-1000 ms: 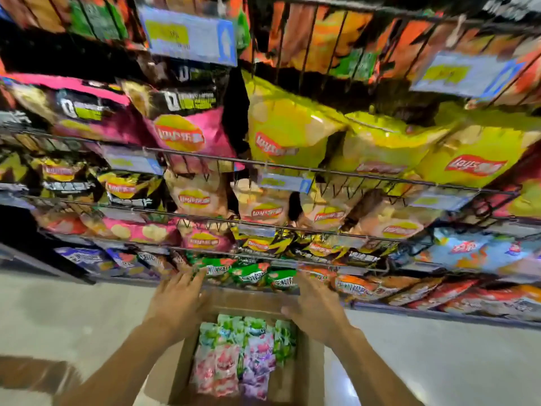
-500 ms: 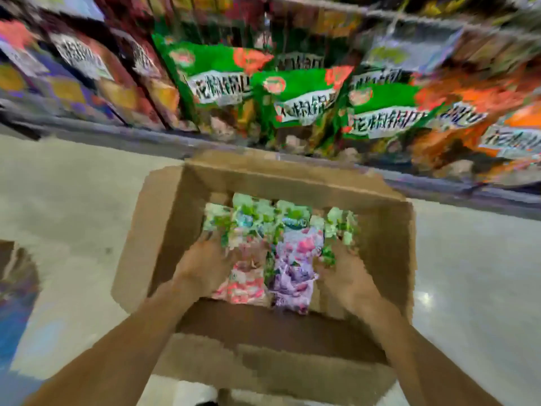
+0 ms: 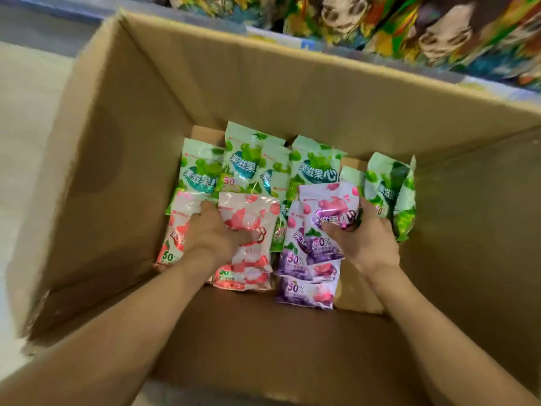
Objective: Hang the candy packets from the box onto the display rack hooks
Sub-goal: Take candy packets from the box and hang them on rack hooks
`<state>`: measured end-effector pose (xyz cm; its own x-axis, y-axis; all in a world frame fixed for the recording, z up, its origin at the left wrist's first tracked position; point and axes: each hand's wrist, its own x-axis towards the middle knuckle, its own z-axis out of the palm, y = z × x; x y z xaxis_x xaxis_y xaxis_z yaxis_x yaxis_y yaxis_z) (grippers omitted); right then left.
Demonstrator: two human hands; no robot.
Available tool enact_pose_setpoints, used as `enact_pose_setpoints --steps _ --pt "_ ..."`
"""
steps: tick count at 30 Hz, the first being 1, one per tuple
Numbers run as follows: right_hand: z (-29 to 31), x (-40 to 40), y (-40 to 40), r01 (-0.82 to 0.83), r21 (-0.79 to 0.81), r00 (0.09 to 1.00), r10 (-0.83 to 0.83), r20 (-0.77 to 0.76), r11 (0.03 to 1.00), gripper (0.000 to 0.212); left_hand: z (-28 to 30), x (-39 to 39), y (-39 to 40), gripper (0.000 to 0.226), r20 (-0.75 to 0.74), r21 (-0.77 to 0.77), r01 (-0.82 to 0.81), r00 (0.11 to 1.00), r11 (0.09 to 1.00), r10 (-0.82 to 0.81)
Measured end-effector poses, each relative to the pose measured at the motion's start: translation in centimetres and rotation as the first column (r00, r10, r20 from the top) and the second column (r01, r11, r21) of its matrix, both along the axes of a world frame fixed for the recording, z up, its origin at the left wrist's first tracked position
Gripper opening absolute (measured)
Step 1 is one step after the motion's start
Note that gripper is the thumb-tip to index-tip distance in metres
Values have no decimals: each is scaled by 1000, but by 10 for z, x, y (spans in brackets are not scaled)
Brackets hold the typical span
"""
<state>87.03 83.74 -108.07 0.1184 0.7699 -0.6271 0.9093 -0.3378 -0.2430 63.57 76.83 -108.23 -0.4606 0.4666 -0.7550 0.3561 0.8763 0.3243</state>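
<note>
An open cardboard box (image 3: pixel 263 92) fills the view, with candy packets lying on its bottom. Green packets (image 3: pixel 243 165) lie at the far side, red ones (image 3: pixel 248 218) at the near left, purple ones (image 3: pixel 307 288) at the near right. My left hand (image 3: pixel 213 232) is down on the red packets, fingers curled round the edge of one. My right hand (image 3: pixel 363 238) grips a purple packet (image 3: pixel 330 206) at its right side, thumb across its front. No rack hooks are in view.
A shelf of colourful snack bags (image 3: pixel 409 27) runs along the top behind the box. Pale floor (image 3: pixel 26 112) lies to the left. The box walls stand high around both hands.
The camera has tipped from the shelves down into the box. Both hands went from the box's far rim down onto the packets and now grasp them.
</note>
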Motion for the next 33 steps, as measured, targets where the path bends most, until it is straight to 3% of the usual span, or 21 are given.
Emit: enact_pose_setpoints --steps 4,7,10,15,20,23,29,33 --pt "10 -7 2 128 -25 989 -130 -74 991 82 12 3 -2 92 0 32 -66 998 997 66" --pt "25 -10 -3 173 -74 974 -182 -136 982 55 27 1 -3 75 -1 42 -91 996 995 91" --pt "42 -11 -14 212 -105 935 -233 -268 972 25 48 -3 -8 74 21 33 -84 996 996 83" --pt "103 -14 -35 336 -251 778 -418 -469 908 30 109 -11 -25 50 303 111 -205 939 973 163" --pt "234 -26 -31 331 -343 612 -477 -631 879 36 225 -21 -32 28 489 227 -422 829 878 272" --pt "322 -38 -20 294 -339 574 -449 -685 893 37 315 -34 -31 29 542 240 -496 782 835 308" --pt "523 -78 10 188 -174 531 -249 -810 967 31 512 -64 -31 28 684 304 -673 647 674 337" --pt "655 -113 16 120 -46 467 -97 -879 992 23 643 -91 -36 27 691 428 -676 673 600 265"
